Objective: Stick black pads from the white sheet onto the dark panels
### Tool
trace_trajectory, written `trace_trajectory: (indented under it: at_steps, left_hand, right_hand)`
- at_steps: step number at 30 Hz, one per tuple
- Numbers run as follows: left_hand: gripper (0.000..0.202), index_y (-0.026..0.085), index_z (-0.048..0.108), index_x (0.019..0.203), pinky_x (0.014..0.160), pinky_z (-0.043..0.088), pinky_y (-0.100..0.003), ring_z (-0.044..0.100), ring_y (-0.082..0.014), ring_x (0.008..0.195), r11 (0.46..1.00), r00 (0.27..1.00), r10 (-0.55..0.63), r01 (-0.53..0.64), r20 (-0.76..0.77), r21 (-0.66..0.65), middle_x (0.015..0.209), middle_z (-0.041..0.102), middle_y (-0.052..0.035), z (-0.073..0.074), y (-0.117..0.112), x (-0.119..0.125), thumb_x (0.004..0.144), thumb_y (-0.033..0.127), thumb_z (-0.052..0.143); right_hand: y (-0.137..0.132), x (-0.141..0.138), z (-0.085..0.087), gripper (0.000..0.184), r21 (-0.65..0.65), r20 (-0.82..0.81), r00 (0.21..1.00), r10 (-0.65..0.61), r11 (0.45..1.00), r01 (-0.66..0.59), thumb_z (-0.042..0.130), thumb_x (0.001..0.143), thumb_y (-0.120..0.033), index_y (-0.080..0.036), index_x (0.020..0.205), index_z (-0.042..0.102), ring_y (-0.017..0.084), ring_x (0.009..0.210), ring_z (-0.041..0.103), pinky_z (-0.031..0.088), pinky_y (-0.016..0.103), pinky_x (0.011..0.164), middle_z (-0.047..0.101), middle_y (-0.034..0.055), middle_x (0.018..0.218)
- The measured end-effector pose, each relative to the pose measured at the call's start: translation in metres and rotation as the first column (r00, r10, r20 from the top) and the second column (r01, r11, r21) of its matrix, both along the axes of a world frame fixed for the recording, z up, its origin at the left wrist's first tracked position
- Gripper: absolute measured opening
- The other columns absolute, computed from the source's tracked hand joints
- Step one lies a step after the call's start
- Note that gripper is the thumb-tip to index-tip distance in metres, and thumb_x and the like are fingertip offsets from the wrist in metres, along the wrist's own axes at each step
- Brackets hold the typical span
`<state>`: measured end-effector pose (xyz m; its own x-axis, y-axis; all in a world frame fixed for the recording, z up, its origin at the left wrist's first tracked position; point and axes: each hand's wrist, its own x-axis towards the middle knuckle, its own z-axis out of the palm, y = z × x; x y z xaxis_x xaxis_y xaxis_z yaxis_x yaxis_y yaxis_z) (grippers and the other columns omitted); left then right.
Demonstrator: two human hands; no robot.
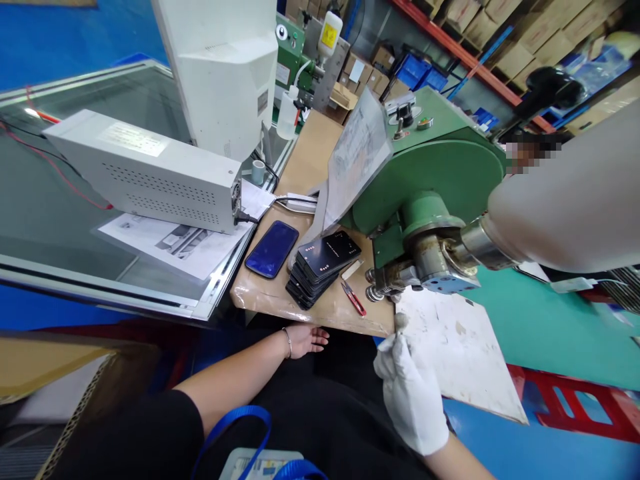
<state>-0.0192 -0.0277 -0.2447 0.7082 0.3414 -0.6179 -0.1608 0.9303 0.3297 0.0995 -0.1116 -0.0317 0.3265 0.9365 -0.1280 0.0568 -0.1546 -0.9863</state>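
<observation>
My left hand (pixel 307 340) rests bare in my lap below the table edge, palm up, with its fingers apart and nothing in them. My right hand (pixel 411 387) wears a white glove and is at the front edge of the white board (pixel 460 347), below the machine's metal rollers (pixel 383 287). Its fingers are drawn together; whatever they may hold is too small to make out. On the brown-covered table top (pixel 270 297) stands a stack of black rectangular plates (pixel 320 267). Red-handled thread snips (pixel 354 299) lie to its right, and a dark-screened phone (pixel 273 249) to its left.
A green machine (pixel 430 173) with a thick pale arm (pixel 565 200) fills the right side. A grey power box (pixel 150 173) sits on papers over a glass-topped table (pixel 45 220) at left. A cardboard box (pixel 55 380) is at lower left, a red stool (pixel 575 403) at right.
</observation>
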Motion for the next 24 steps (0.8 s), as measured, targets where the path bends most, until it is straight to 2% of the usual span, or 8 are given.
trace_trajectory:
  at_steps: [2,5,9,13,15,18,21,24]
  left_hand:
    - [0.028,0.013,0.057,0.082,0.064,0.047,-0.029,0.056,-0.0122,0.068,1.000,1.000,0.001,-0.001,0.001,-0.002,0.079,0.059,-0.0017,-0.001,0.000,0.001,0.087,0.039,0.048]
    - [0.028,0.013,0.057,0.083,0.064,0.047,-0.029,0.056,-0.0122,0.068,1.000,1.000,0.000,0.000,0.002,-0.004,0.079,0.060,-0.0017,-0.001,-0.001,0.001,0.087,0.038,0.048]
    - [0.028,0.013,0.057,0.082,0.064,0.047,-0.029,0.056,-0.0120,0.068,1.000,1.000,0.000,0.000,0.002,-0.006,0.079,0.060,-0.0018,0.000,-0.001,0.000,0.087,0.039,0.048]
    - [0.028,0.013,0.058,0.081,0.064,0.046,-0.029,0.056,-0.0122,0.068,1.000,1.000,0.003,-0.003,0.015,-0.008,0.078,0.060,-0.0016,0.002,-0.001,-0.002,0.086,0.038,0.049]
    - [0.027,0.013,0.058,0.081,0.063,0.046,-0.029,0.056,-0.0121,0.068,1.000,1.000,0.008,-0.008,0.018,-0.008,0.078,0.060,-0.0016,0.002,-0.002,-0.002,0.086,0.038,0.049]
    - [0.027,0.013,0.057,0.081,0.063,0.046,-0.028,0.056,-0.0119,0.068,1.000,1.000,0.014,-0.014,0.013,-0.006,0.078,0.059,-0.0015,0.003,-0.002,-0.002,0.086,0.038,0.049]
    - [0.028,0.013,0.057,0.082,0.063,0.046,-0.028,0.056,-0.0118,0.067,1.000,1.000,0.014,-0.014,0.010,-0.002,0.079,0.060,-0.0015,0.004,-0.001,-0.003,0.086,0.038,0.048]
    - [0.028,0.012,0.058,0.081,0.063,0.046,-0.028,0.056,-0.0116,0.067,1.000,1.000,0.012,-0.012,0.015,0.001,0.079,0.060,-0.0018,0.003,0.000,-0.003,0.087,0.038,0.048]
  right_hand:
    - [-0.004,0.000,-0.005,0.025,0.001,-0.058,0.998,-0.037,0.999,0.037,0.047,0.087,-0.044,-0.022,0.075,0.052,0.008,0.044,0.025,0.023,0.023,0.043,0.028,-0.0063,0.054]
    - [0.009,-0.002,-0.002,0.024,0.041,-0.146,0.985,-0.088,0.995,0.095,0.050,0.086,-0.043,-0.022,0.074,0.051,0.008,0.044,0.022,0.021,0.023,0.043,0.026,-0.0073,0.052]
    - [0.038,-0.006,0.016,0.028,0.043,-0.276,0.953,-0.121,0.989,0.138,0.056,0.081,-0.047,-0.022,0.072,0.047,0.007,0.041,0.018,0.018,0.022,0.039,0.022,-0.0091,0.050]
    - [0.047,-0.009,0.033,0.032,-0.050,-0.394,0.916,-0.071,0.997,0.056,0.057,0.079,-0.051,-0.022,0.073,0.047,0.006,0.037,0.015,0.016,0.020,0.037,0.020,-0.0105,0.046]
    - [0.044,-0.010,0.038,0.033,-0.078,-0.438,0.898,-0.038,0.997,0.005,0.056,0.080,-0.052,-0.021,0.073,0.049,0.006,0.037,0.014,0.015,0.020,0.037,0.020,-0.0106,0.045]
    - [0.034,-0.009,0.038,0.032,-0.081,-0.452,0.890,-0.053,0.997,0.018,0.054,0.082,-0.051,-0.020,0.071,0.051,0.005,0.037,0.014,0.015,0.020,0.036,0.020,-0.0102,0.045]
    - [0.017,-0.008,0.030,0.030,-0.078,-0.416,0.907,-0.066,0.996,0.037,0.052,0.084,-0.048,-0.020,0.070,0.052,0.005,0.037,0.016,0.016,0.020,0.038,0.020,-0.0096,0.045]
    - [-0.003,-0.008,0.016,0.029,-0.079,-0.371,0.928,0.011,0.996,-0.043,0.051,0.085,-0.045,-0.020,0.070,0.055,0.005,0.040,0.019,0.018,0.021,0.040,0.024,-0.0084,0.046]
